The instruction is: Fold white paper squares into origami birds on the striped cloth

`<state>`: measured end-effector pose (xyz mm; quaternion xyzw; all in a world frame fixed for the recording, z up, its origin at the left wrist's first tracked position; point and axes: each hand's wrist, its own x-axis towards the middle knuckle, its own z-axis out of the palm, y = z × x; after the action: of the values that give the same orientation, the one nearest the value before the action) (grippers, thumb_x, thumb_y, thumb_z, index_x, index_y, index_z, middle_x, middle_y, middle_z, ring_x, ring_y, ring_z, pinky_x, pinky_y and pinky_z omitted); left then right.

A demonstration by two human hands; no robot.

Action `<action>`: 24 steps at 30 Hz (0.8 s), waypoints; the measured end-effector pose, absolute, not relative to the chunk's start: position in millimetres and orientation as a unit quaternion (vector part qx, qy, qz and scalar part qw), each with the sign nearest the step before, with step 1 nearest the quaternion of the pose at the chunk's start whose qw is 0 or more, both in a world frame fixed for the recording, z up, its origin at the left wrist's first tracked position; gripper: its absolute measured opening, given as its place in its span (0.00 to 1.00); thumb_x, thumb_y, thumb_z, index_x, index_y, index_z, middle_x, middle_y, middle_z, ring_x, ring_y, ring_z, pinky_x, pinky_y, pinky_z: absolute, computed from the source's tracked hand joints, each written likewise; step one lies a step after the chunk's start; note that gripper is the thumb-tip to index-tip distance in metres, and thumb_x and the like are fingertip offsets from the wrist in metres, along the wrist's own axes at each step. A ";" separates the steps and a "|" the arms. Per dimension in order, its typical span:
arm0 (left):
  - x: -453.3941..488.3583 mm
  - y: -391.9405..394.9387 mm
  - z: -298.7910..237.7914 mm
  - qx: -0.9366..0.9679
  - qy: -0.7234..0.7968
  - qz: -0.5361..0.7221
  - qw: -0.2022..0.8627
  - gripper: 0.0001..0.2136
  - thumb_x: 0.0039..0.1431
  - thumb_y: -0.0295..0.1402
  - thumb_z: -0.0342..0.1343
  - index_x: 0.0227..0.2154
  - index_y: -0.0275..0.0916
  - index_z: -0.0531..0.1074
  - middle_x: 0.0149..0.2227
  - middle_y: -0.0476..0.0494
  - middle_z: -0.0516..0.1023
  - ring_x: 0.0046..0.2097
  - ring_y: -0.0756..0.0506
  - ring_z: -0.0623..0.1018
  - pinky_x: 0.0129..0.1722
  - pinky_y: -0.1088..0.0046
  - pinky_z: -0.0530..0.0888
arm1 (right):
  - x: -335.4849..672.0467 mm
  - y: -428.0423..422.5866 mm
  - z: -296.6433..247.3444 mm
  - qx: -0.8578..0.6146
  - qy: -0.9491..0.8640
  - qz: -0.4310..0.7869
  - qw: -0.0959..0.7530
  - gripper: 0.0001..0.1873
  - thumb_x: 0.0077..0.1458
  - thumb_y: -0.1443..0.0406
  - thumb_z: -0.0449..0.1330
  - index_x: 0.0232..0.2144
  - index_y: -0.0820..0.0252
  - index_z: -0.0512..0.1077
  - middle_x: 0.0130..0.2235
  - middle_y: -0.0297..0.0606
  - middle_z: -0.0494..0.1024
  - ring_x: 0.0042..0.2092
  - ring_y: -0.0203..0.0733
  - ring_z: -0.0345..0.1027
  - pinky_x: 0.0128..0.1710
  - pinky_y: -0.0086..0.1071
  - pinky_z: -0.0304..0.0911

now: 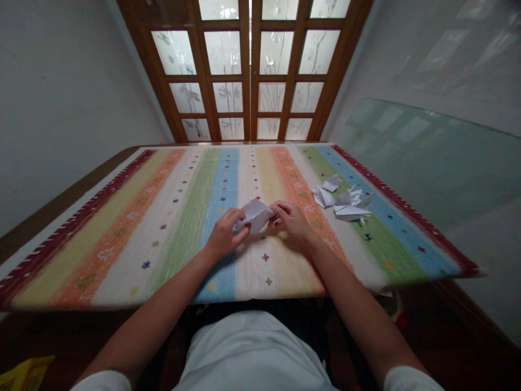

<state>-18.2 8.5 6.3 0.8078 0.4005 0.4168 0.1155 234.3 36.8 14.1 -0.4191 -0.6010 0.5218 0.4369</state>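
A partly folded sheet of white paper [255, 215] is held just above the striped tablecloth [122, 228], near the middle of the table. My left hand [224, 234] pinches its left edge with closed fingers. My right hand [291, 218] grips its right edge, fingers curled over the fold. Both forearms reach in from the bottom of the view.
A small pile of folded white paper pieces [344, 199] lies on the cloth to the right of my hands. Wooden doors with frosted panes [250, 70] stand behind the table. A glass sheet [427, 163] leans at the right. A yellow object [24, 372] sits at bottom left.
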 end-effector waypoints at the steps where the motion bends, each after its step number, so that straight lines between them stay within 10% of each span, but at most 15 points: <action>1: -17.8 9.9 5.3 0.788 0.417 0.435 0.128 0.04 0.65 0.32 0.60 0.39 0.42 0.70 0.39 0.46 0.77 0.40 0.45 0.78 0.44 0.67 0.78 | 234.4 37.2 13.4 -0.412 -0.593 0.542 0.429 0.27 0.57 0.39 0.66 0.36 0.57 0.76 0.30 0.37 0.80 0.30 0.41 0.75 0.29 0.33 0.70; 5: -16.0 13.9 3.0 0.712 0.458 0.487 0.217 0.12 0.63 0.34 0.62 0.47 0.42 0.69 0.45 0.46 0.76 0.34 0.51 0.76 0.33 0.75 0.76 | 235.1 38.0 11.0 -0.415 -0.627 0.502 0.428 0.25 0.48 0.47 0.75 0.38 0.57 0.76 0.31 0.35 0.78 0.30 0.39 0.70 0.29 0.31 0.65; 12: -18.1 18.9 4.2 0.734 0.430 0.459 0.257 0.08 0.71 0.29 0.53 0.42 0.40 0.77 0.59 0.35 0.75 0.55 0.42 0.79 0.43 0.68 0.82 | 237.4 35.9 8.1 -0.421 -0.681 0.443 0.404 0.24 0.56 0.61 0.66 0.56 0.51 0.77 0.30 0.29 0.73 0.30 0.38 0.63 0.31 0.32 0.59; 16: -21.7 23.6 -4.1 0.764 0.456 0.412 0.195 0.07 0.69 0.27 0.57 0.43 0.39 0.81 0.61 0.35 0.73 0.58 0.40 0.78 0.57 0.53 0.80 | 235.6 36.8 5.7 -0.433 -0.736 0.365 0.370 0.10 0.59 0.64 0.61 0.36 0.56 0.84 0.34 0.38 0.81 0.34 0.41 0.69 0.37 0.34 0.61; 24: -15.4 11.4 -3.5 0.872 0.370 0.258 0.193 0.14 0.65 0.38 0.68 0.51 0.41 0.80 0.53 0.37 0.79 0.55 0.36 0.78 0.60 0.51 0.76 | 236.7 32.7 5.9 -0.424 -0.791 0.366 0.245 0.18 0.65 0.58 0.60 0.32 0.59 0.87 0.24 0.36 0.78 0.27 0.39 0.65 0.31 0.33 0.54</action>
<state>-15.4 11.4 -3.5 0.8716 0.3698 0.2579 0.1927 236.7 32.7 5.9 -0.4241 -0.7914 0.3660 0.2447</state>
